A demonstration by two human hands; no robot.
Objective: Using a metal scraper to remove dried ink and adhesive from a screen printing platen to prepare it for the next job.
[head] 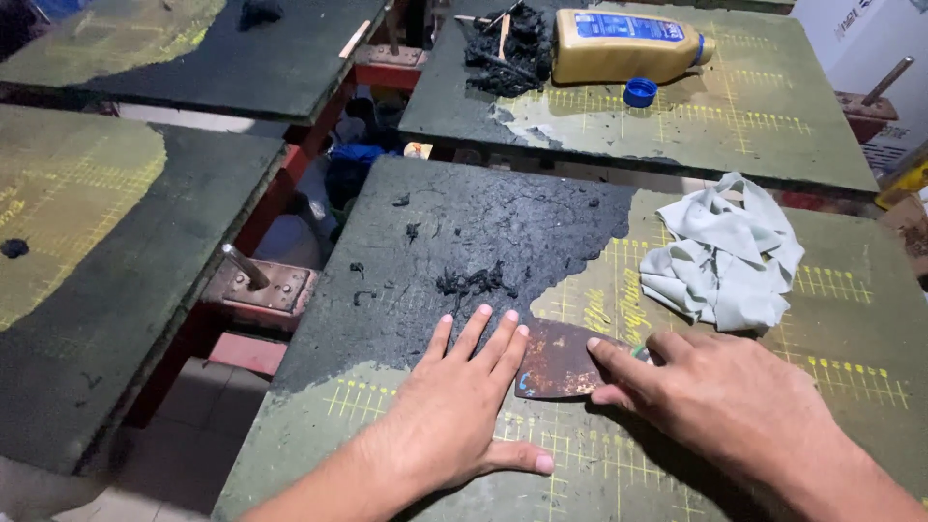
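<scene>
My right hand [720, 401] grips a rusty flat scraper [556, 360], its blade lying on a green gridded board [851, 319] at the edge of a black crusted layer [483, 232]. My left hand [454, 406] lies flat on the board, fingers spread, fingertips touching the scraper's left edge and the black layer. A small heap of scraped black residue [472, 281] sits just beyond the fingers.
A crumpled pale cloth [725, 251] lies right of the black layer. On the far board rest a yellow bottle [623, 43] on its side, its blue cap [639, 93] and a black residue pile [507, 48]. More boards stand left, on red metal frames [266, 285].
</scene>
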